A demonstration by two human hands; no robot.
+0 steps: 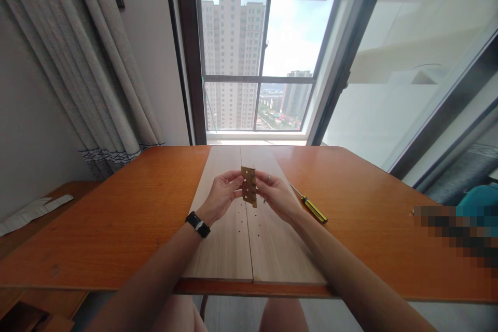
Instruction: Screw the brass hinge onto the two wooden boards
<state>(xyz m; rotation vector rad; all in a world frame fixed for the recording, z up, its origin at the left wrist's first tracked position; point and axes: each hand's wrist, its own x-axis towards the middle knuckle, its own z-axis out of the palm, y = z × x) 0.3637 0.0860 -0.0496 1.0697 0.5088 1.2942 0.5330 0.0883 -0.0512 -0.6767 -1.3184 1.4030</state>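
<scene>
"Near side first. What is noted?"

"A black watch (pixel 198 224) on the left wrist. Past it, two pale boards (pixel 221 254) side by side on the orange table (pixel 155 207), with small dark holes (pixel 239 231) flanking the seam."

"Position of the hinge (pixel 248 187)?"

"Raised above the boards, roughly upright, between the left hand (pixel 221 198) and the right hand (pixel 279 198)."

"State of each grip?"

"Left: thumb and fingers closed to a narrow pinch on the plate's left edge. Right: likewise pinched, on the knuckle side. The exact finger contact behind the plate cannot be told."

"Handling, in your judgement?"

"Brass-coloured, apparently metal: stiff in the leaf, light enough for fingertips, not fragile. Smooth faces may slip, and the leaves may swing about the pin. Sound hold: leaf edge one side, knuckles the other, fingertips kept out of the fold."

"Further out?"

"A yellow-and-black screwdriver (pixel 314 210) on the table, just beside the right forearm, its shaft pointing away. Beyond the table, a window (pixel 260 79) with tower blocks outside."
</scene>
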